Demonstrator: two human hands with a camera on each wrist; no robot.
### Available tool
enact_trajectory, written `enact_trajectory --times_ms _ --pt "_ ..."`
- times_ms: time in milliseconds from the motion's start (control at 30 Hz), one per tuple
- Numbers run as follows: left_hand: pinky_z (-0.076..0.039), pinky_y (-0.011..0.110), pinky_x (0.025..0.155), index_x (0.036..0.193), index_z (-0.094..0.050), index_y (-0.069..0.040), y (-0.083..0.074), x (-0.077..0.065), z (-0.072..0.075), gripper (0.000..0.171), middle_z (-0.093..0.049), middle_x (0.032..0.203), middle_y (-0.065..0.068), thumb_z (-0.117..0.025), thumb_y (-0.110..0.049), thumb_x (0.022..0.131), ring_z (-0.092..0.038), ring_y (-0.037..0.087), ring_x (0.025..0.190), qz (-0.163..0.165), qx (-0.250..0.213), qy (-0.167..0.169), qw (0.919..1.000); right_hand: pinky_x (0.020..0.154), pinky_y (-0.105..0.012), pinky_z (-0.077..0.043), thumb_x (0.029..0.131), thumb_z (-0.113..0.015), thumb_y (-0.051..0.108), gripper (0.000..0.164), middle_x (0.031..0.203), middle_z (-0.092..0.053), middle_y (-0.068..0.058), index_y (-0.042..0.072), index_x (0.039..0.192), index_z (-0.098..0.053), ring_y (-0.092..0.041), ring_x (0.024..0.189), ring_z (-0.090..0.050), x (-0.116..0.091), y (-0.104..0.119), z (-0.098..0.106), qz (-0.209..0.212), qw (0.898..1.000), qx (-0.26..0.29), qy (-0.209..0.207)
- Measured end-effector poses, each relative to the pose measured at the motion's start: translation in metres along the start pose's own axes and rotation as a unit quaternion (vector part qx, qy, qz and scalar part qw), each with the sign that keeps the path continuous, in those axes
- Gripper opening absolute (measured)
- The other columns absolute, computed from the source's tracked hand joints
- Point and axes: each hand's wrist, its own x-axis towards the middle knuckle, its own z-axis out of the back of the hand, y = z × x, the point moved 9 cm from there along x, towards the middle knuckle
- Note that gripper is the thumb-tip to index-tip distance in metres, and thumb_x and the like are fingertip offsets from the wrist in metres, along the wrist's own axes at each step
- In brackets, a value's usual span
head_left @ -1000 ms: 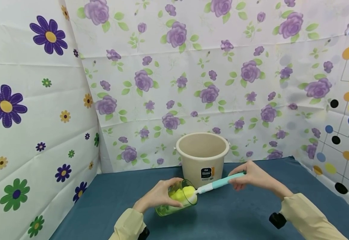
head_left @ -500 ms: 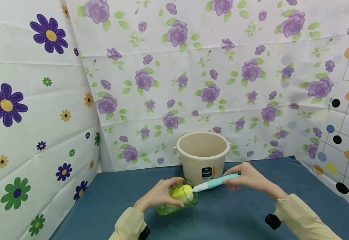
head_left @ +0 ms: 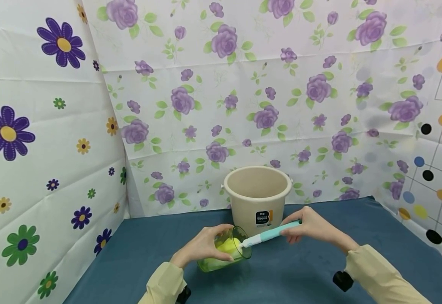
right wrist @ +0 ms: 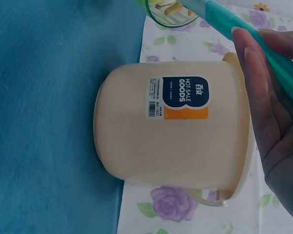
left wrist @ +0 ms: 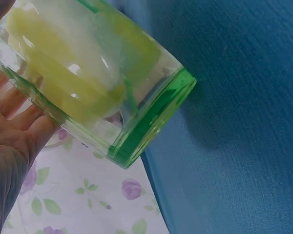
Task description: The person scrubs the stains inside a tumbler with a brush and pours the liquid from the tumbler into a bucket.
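My left hand (head_left: 202,245) grips a clear green drinking glass (head_left: 217,265), tilted on its side with its mouth toward the right. Inside the glass is the yellow and white sponge head (left wrist: 63,63) of a cup brush. The brush's turquoise and white handle (head_left: 272,233) slants up out of the rim to my right hand (head_left: 312,226), which holds it near its end between thumb and fingers. Seen from the left wrist, the glass's thick green base (left wrist: 154,122) hangs over the blue cloth, and the sponge is pressed along the glass wall.
A beige bucket (head_left: 240,211) with a label stands upright just behind the glass and brush. Blue cloth (head_left: 148,249) covers the table. Flower-printed sheets (head_left: 190,160) hang behind and at the left, and a dotted sheet (head_left: 439,169) at the right.
My right hand has moved left and slightly down, pushing the sponge head deeper into the glass. The left hand and glass have stayed nearly in place.
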Motion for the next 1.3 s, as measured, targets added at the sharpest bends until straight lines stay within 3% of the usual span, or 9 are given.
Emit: enact_trajectory --times_ms 467,567,700,967,1300 --pt "-0.043 0.035 0.082 0.134 -0.043 -0.013 0.001 0.001 0.0 0.081 -0.051 0.123 0.001 -0.073 -0.051 0.069 -0.05 0.013 0.104 -0.001 0.0 -0.004 1.0 0.052 -0.038 -0.051 0.081 -0.069 0.019 0.025 0.071 -0.065 -0.014 0.0 0.096 -0.068 -0.032 0.059 -0.062 -0.001 0.005 0.004 0.005 0.999 -0.03 -0.025" --pt "-0.043 0.035 0.082 0.134 -0.043 -0.013 0.001 0.0 0.0 0.08 -0.051 0.124 0.001 -0.073 -0.05 0.069 -0.049 0.013 0.104 -0.003 -0.002 -0.005 1.0 0.053 -0.037 -0.051 0.082 -0.068 0.017 0.024 0.071 -0.065 -0.014 -0.002 0.097 -0.067 -0.027 0.059 -0.062 -0.001 0.008 0.005 0.0 0.999 -0.036 -0.022" --pt "-0.043 0.036 0.081 0.134 -0.043 -0.013 0.001 0.0 0.0 0.079 -0.051 0.124 0.003 -0.073 -0.049 0.07 -0.05 0.013 0.104 -0.007 0.001 -0.006 1.0 0.053 -0.04 -0.05 0.082 -0.068 0.011 0.021 0.069 -0.065 -0.012 -0.006 0.095 -0.067 -0.03 0.058 -0.062 -0.002 0.02 0.002 -0.008 0.999 -0.039 -0.013" --pt "-0.042 0.039 0.083 0.134 -0.043 -0.012 0.002 -0.001 -0.001 0.081 -0.049 0.126 0.003 -0.073 -0.051 0.069 -0.049 0.015 0.106 0.0 0.005 -0.005 1.0 0.053 -0.043 -0.05 0.082 -0.067 0.008 0.02 0.065 -0.064 -0.01 -0.008 0.094 -0.066 -0.032 0.058 -0.062 -0.006 0.032 -0.003 -0.016 1.0 -0.014 -0.008" --pt "-0.043 0.036 0.083 0.134 -0.044 -0.01 0.001 0.0 0.0 0.082 -0.051 0.124 0.005 -0.073 -0.051 0.069 -0.05 0.014 0.104 -0.005 0.001 -0.007 1.0 0.054 -0.04 -0.051 0.083 -0.065 0.005 0.023 0.07 -0.063 -0.02 -0.012 0.098 -0.063 -0.04 0.061 -0.06 -0.009 0.039 0.004 -0.018 1.0 0.003 -0.016"
